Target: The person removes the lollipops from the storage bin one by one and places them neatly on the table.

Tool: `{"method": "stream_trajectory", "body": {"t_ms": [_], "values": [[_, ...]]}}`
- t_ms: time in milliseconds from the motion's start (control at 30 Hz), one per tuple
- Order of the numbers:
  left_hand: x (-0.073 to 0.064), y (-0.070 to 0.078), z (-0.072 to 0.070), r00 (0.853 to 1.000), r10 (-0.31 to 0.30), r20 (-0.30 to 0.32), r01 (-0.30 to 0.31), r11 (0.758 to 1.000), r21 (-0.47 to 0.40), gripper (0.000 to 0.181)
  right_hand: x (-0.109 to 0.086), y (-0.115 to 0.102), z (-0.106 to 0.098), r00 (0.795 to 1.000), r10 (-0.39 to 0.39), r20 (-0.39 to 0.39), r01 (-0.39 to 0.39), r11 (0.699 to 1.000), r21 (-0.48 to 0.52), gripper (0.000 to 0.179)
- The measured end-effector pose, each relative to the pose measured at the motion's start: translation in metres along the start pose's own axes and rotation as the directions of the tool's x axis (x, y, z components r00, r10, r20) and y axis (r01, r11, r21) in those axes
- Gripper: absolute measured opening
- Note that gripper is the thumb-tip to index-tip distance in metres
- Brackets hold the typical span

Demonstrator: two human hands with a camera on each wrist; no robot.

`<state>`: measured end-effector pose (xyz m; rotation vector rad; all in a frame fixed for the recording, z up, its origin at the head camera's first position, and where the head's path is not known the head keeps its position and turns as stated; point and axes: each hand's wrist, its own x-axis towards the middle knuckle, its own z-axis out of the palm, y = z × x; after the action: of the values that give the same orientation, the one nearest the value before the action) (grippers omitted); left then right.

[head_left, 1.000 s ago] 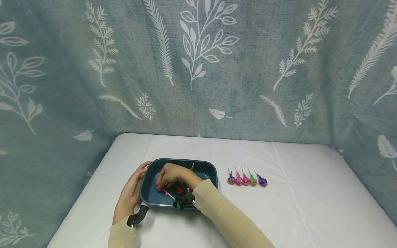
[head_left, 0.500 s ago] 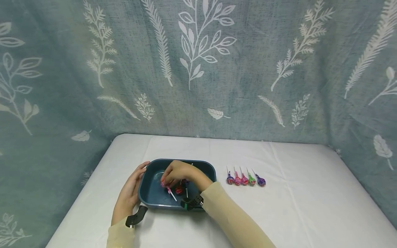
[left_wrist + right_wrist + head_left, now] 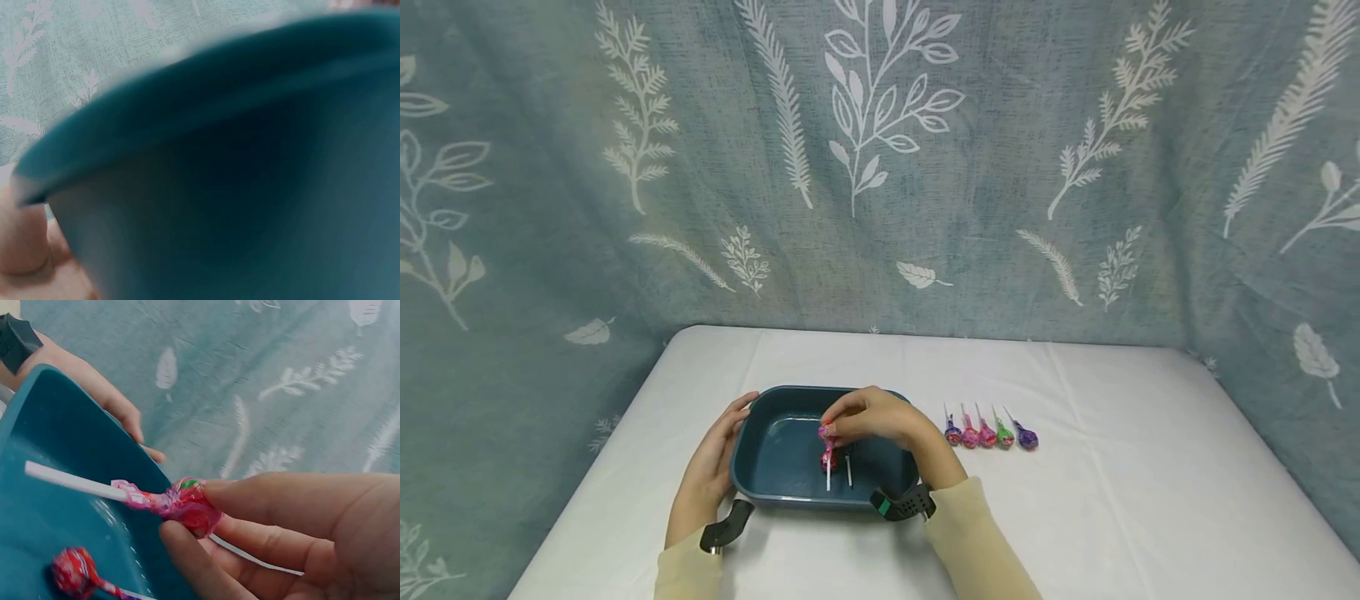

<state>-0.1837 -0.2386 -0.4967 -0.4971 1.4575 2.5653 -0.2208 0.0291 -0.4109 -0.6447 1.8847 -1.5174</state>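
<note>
A lollipop in a pink wrapper [image 3: 825,432] is pinched by its candy end between the thumb and fingers of my right hand [image 3: 880,418], over the dark teal tray [image 3: 778,454]. Its white stick [image 3: 75,480] points away from the fingers in the right wrist view. Below it in the tray lies a red-wrapped lollipop [image 3: 74,572]. A second white stick [image 3: 849,471] shows there too, its candy end hidden by my right hand. My left hand [image 3: 709,460] lies along the tray's left outer side, fingers extended and touching near the rim [image 3: 187,81].
Right of the tray, several lollipops [image 3: 987,437] lie in a row on the white tablecloth [image 3: 1120,467], sticks pointing away. They have purple, pink and green wrappers. A patterned grey-green curtain [image 3: 985,167] hangs behind and beside the table.
My right hand has lifted the pink lollipop up from the tray floor and moved to the right with it. My left hand stays at the tray's side.
</note>
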Motion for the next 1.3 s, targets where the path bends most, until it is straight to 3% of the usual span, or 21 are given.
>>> {"method": "stream_trajectory", "body": {"t_ms": [267, 467, 767, 967, 1133, 1300], "values": [[-0.011, 0.005, 0.008, 1.000, 0.011, 0.014, -0.012, 0.999, 0.032, 0.042, -0.032, 0.014, -0.008, 0.984, -0.006, -0.178, 0.010, 1.000, 0.021, 0.029], [-0.004, 0.002, 0.005, 1.000, 0.001, -0.005, -0.001, 1.000, 0.007, 0.040, -0.046, 0.022, -0.013, 0.961, -0.006, -0.277, 0.027, 0.997, 0.075, 0.031], [0.001, -0.002, 0.001, 0.999, 0.018, 0.031, -0.017, 0.999, -0.030, 0.039, -0.052, 0.029, -0.016, 0.946, -0.013, -0.323, 0.066, 0.986, 0.154, 0.029], [0.001, -0.001, 0.000, 1.000, 0.007, 0.018, -0.006, 1.000, -0.030, 0.039, -0.061, 0.029, -0.029, 0.928, -0.010, -0.374, 0.093, 0.974, 0.205, 0.029], [0.001, 0.001, 0.002, 1.000, -0.003, 0.007, 0.003, 1.000, -0.019, 0.040, -0.073, 0.031, -0.045, 0.895, 0.013, -0.447, 0.116, 0.959, 0.260, 0.029], [-0.004, 0.004, 0.006, 1.000, 0.001, 0.021, -0.001, 1.000, 0.002, 0.042, -0.087, 0.036, -0.062, 0.836, 0.094, -0.541, 0.085, 0.952, 0.295, 0.032]]}}
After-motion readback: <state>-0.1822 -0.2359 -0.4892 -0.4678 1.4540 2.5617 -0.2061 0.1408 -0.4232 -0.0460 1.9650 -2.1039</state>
